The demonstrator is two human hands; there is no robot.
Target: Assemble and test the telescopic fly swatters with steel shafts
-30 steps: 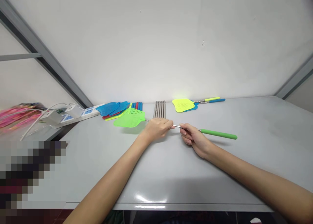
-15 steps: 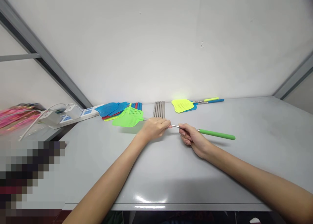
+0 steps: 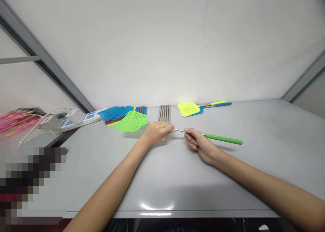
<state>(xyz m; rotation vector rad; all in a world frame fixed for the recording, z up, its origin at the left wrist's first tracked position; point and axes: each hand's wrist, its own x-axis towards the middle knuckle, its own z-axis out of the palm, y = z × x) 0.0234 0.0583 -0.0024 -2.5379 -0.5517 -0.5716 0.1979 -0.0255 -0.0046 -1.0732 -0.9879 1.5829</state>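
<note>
A green fly swatter is held just above the grey table, its perforated head to the left and its grip to the right. My left hand is closed around the thin metal rod near the head. My right hand pinches the same rod beside the green grip. Between the two hands a short stretch of bare rod shows. Behind my left hand lies a row of metal rods. Loose swatter heads, among them a blue one, are piled to the left, partly covered by the green head.
Several coloured grips lie by the wall. A yellow swatter overlaps a blue swatter at the back right. On the left are a power strip with white plugs and pink plastic-wrapped items. The table ends in a front edge.
Both hands keep their hold on the green swatter. The space between them has widened very slightly, with a bit more rod showing. The whole view has shifted a little.
</note>
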